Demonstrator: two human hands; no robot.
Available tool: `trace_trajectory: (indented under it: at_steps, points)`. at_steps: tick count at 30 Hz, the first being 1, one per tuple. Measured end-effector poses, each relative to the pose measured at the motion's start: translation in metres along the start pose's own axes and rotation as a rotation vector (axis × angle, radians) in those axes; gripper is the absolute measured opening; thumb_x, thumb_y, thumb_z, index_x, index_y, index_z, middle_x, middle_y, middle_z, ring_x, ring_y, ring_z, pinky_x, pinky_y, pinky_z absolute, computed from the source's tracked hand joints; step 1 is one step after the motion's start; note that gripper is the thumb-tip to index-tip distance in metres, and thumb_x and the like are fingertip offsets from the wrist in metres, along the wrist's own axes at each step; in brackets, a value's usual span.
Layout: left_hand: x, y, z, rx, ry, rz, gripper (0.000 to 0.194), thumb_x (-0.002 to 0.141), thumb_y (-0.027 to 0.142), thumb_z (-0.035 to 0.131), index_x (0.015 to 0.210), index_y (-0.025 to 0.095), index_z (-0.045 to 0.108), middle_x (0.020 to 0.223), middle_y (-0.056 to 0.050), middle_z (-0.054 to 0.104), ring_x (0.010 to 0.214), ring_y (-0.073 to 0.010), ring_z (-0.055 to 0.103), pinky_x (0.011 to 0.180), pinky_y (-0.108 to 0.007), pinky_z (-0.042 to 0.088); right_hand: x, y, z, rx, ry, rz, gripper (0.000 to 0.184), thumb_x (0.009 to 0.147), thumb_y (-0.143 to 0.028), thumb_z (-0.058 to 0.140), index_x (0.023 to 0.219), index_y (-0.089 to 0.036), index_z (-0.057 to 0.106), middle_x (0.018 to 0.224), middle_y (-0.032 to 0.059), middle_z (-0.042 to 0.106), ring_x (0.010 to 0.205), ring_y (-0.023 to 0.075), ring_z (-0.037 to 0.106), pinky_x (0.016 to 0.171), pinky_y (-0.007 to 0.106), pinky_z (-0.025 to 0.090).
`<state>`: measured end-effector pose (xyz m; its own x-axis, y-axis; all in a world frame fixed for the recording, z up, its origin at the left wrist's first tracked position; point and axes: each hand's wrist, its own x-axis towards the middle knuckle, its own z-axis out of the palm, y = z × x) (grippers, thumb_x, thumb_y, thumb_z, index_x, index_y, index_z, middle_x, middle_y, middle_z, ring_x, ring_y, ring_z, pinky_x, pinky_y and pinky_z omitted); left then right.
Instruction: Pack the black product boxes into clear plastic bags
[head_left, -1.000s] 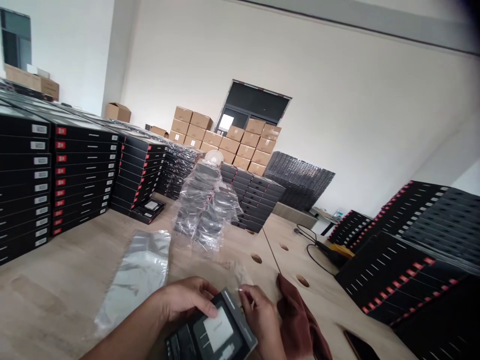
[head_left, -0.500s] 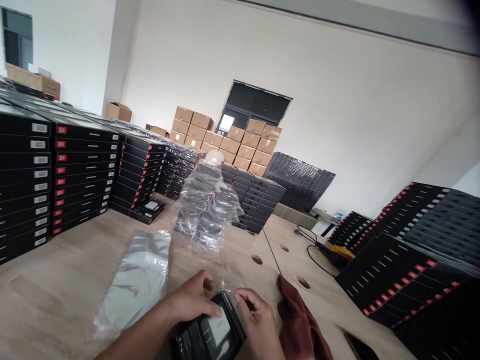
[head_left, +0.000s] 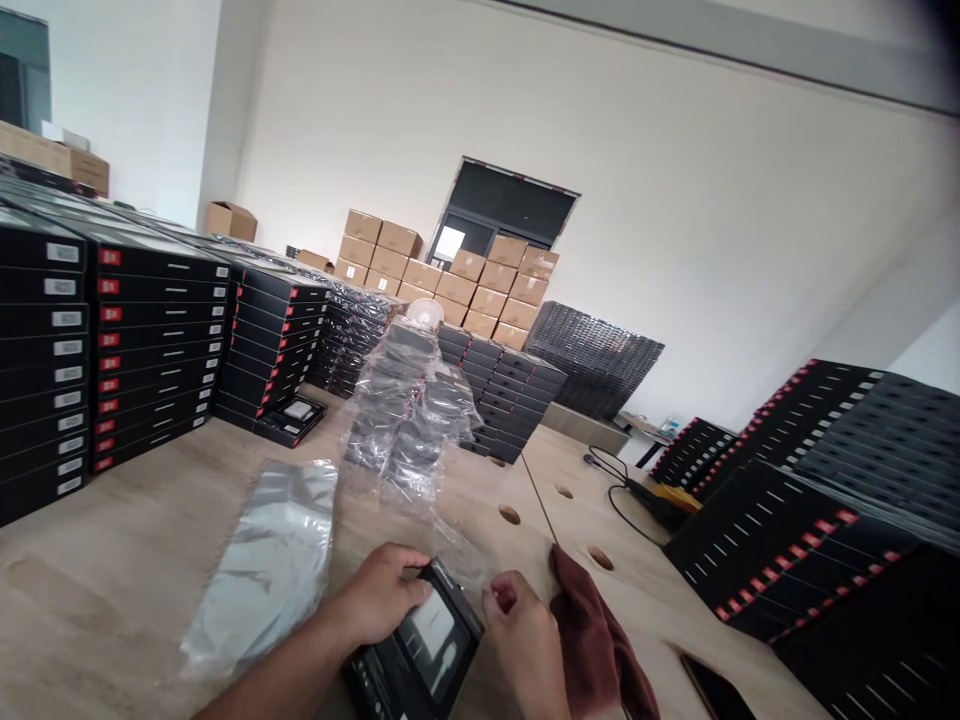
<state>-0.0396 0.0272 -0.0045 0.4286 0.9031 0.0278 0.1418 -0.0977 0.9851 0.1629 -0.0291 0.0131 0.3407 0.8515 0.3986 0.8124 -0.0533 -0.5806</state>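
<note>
black box (head_left: pixel 416 650), long axis slanting up-right

Two hands (head_left: pixel 379 597) (head_left: pixel 525 640), one black box (head_left: pixel 431 640), one silver bag (head_left: pixel 262 570).

black box (head_left: pixel 390 672) (white panel (head_left: pixel 433 632)), maroon cloth (head_left: pixel 596 640)
</note>
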Motion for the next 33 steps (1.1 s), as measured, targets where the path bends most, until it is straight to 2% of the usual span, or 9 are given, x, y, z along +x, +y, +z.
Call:
trace_trajectory:
  at_steps: [4, 8, 14, 18, 21, 26, 30, 33]
  points:
    - [0.005, -0.004, 0.002, -0.032, 0.031, -0.003, 0.046, 0.069, 0.028, 0.057, 0.113, 0.014, 0.065, 0.115, -0.007, 0.066, 0.105, -0.0251, 0.060, 0.094, -0.033, 0.043, 0.002, 0.001, 0.001, 0.302, -0.097, 0.193, 0.023, 0.069, -0.043, 0.060, 0.060, -0.022, 0.056, 0.049, -0.0033, 0.053, 0.045, 0.0155, 0.051, 0.044, 0.025, 0.041]
    - [0.010, -0.005, 0.002, -0.133, 0.070, 0.073, 0.046, 0.072, 0.026, 0.056, 0.117, 0.015, 0.062, 0.120, -0.007, 0.063, 0.109, -0.0232, 0.057, 0.097, -0.032, 0.041, 0.000, -0.005, 0.003, 0.487, -0.098, 0.246, 0.020, 0.066, -0.041, 0.062, 0.066, -0.021, 0.059, 0.054, -0.0022, 0.058, 0.049, 0.0156, 0.055, 0.043, 0.024, 0.044]
    - [0.006, 0.001, -0.001, -0.152, 0.145, 0.025, 0.046, 0.074, 0.027, 0.056, 0.118, 0.015, 0.061, 0.121, -0.009, 0.062, 0.113, -0.0234, 0.055, 0.100, -0.033, 0.037, -0.003, -0.011, 0.005, 0.387, -0.134, 0.122, 0.009, 0.066, -0.029, 0.058, 0.062, -0.022, 0.062, 0.054, -0.0020, 0.062, 0.050, 0.0171, 0.058, 0.045, 0.026, 0.045]
    - [0.005, 0.002, 0.000, -0.163, 0.189, 0.021, 0.043, 0.071, 0.027, 0.059, 0.112, 0.016, 0.065, 0.118, -0.008, 0.064, 0.113, -0.0251, 0.054, 0.102, -0.034, 0.036, -0.003, -0.012, 0.006, 0.258, -0.140, 0.048, 0.011, 0.065, -0.023, 0.053, 0.058, -0.022, 0.062, 0.049, -0.0024, 0.062, 0.045, 0.0168, 0.057, 0.043, 0.026, 0.042]
    - [0.005, 0.002, 0.000, -0.128, 0.173, 0.034, 0.038, 0.070, 0.026, 0.058, 0.105, 0.018, 0.069, 0.112, -0.007, 0.067, 0.109, -0.0254, 0.056, 0.097, -0.033, 0.038, -0.004, -0.014, 0.006, 0.233, -0.095, 0.033, 0.012, 0.069, -0.026, 0.053, 0.061, -0.022, 0.061, 0.051, -0.0020, 0.062, 0.046, 0.0164, 0.056, 0.045, 0.026, 0.043]
    - [0.006, 0.003, -0.004, -0.056, 0.050, 0.046, 0.036, 0.075, 0.025, 0.048, 0.102, 0.015, 0.070, 0.092, -0.006, 0.071, 0.090, -0.0244, 0.062, 0.080, -0.032, 0.044, -0.006, -0.021, 0.003, 0.213, 0.014, -0.043, 0.019, 0.076, -0.036, 0.055, 0.067, -0.020, 0.062, 0.057, -0.0010, 0.062, 0.053, 0.0157, 0.057, 0.053, 0.024, 0.046]
    - [0.009, -0.001, -0.003, -0.098, 0.066, 0.045, 0.037, 0.075, 0.024, 0.048, 0.105, 0.014, 0.068, 0.099, -0.007, 0.070, 0.092, -0.0235, 0.061, 0.082, -0.031, 0.044, -0.007, -0.024, 0.001, 0.260, 0.053, -0.073, 0.019, 0.075, -0.037, 0.058, 0.068, -0.019, 0.063, 0.062, 0.0006, 0.065, 0.057, 0.0161, 0.059, 0.058, 0.024, 0.047]
    - [0.008, 0.001, 0.000, -0.130, 0.143, 0.042, 0.036, 0.076, 0.025, 0.049, 0.107, 0.014, 0.064, 0.102, -0.007, 0.069, 0.093, -0.0220, 0.061, 0.082, -0.030, 0.044, -0.008, -0.025, 0.004, 0.377, 0.044, -0.016, 0.022, 0.074, -0.040, 0.062, 0.071, -0.019, 0.064, 0.065, 0.0014, 0.065, 0.062, 0.0176, 0.060, 0.060, 0.025, 0.048]
